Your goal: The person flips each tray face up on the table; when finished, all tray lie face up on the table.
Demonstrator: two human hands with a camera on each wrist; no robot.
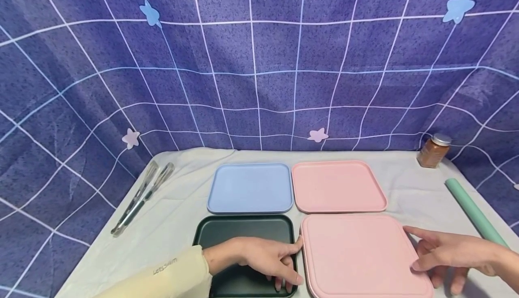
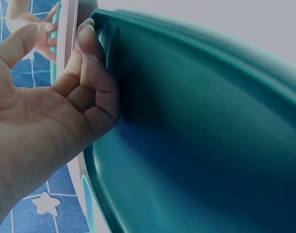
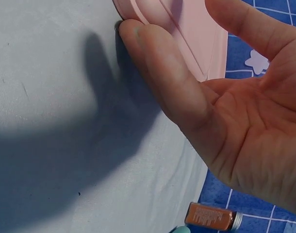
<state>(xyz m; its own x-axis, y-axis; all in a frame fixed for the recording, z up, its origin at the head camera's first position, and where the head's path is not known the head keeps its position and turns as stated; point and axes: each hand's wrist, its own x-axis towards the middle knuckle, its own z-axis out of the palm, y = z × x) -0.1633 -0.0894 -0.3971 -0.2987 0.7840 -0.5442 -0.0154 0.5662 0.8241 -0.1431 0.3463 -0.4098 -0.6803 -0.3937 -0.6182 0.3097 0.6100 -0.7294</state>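
A pink board (image 1: 361, 255) with a groove near its rim lies in front, between both hands in the head view. My left hand (image 1: 265, 259) reaches over the dark green tray (image 1: 219, 230), index fingertip right at the board's left edge. The left wrist view has its other fingers loosely bent beside the green tray's rim (image 2: 187, 43). Against the board's right side is my right hand (image 1: 454, 255), with the thumb at the board's edge. Its fingers (image 3: 170, 73) stretch to the pink rim in the right wrist view.
Behind are a light blue tray (image 1: 250, 187) and a pink tray (image 1: 338, 186), side by side. Tongs (image 1: 142, 199) lie at the left. A jar with a metal lid (image 1: 434, 151) stands back right, near a green roll (image 1: 474, 210). A patterned purple cloth (image 1: 275, 86) hangs behind.
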